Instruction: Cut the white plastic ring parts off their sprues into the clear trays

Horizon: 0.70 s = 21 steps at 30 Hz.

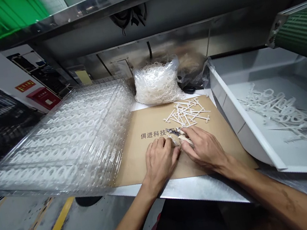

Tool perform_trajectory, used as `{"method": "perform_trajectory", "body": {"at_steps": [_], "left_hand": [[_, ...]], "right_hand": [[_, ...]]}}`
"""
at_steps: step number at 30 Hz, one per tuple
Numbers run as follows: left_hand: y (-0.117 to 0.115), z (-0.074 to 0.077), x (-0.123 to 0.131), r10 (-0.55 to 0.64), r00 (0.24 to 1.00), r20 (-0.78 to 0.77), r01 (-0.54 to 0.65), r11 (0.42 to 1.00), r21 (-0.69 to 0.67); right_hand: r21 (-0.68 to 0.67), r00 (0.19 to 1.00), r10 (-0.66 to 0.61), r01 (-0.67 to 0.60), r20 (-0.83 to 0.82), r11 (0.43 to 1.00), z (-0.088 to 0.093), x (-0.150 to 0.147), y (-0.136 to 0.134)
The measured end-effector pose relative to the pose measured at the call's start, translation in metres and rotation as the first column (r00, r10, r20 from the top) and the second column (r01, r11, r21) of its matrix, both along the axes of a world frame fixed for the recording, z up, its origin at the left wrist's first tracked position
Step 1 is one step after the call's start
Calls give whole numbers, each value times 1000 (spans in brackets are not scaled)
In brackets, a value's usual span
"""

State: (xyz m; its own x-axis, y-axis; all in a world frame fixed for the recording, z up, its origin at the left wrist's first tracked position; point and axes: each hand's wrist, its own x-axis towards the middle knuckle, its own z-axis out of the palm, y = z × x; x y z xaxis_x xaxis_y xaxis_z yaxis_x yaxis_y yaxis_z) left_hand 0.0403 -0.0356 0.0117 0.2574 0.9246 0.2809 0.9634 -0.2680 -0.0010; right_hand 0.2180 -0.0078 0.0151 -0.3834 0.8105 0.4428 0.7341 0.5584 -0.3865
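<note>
My left hand (pixel 159 159) rests on a brown cardboard sheet (pixel 138 161) and pinches a small white plastic piece (pixel 175 141). My right hand (pixel 204 149) is shut on a pair of small side cutters (pixel 173 131), whose metal jaws point up and left at that piece. Both hands are close together, and the piece is partly hidden by fingers. Just beyond them lies a loose pile of white plastic runners with crossbars (pixel 185 112), not touching either hand. Printed Chinese characters run across the cardboard, partly covered by the cutters.
A stack of clear plastic trays (pixel 57 143) holding white ring-shaped parts lies to the left. A clear bag of white rings (pixel 157 84) stands behind the cardboard. A white bin (pixel 251 129) with white plastic pieces is on the right. The steel table edge (pixel 184 190) is near my arms.
</note>
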Motion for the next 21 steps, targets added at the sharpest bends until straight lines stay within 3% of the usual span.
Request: {"method": "perform_trajectory", "body": {"at_steps": [7,13,21], "left_hand": [[13,6,12,-50,998,-41,49,999,-5],[14,12,-7,-59,996,-69,56,998,-40],[29,2,-4,-97,993,74,101,993,-60]], "right_hand": [[13,999,-30,30,-10,999,2,3,3],[10,999,-42,42,-11,999,7,2,0],[17,998,-63,63,-9,998,7,5,2]]}}
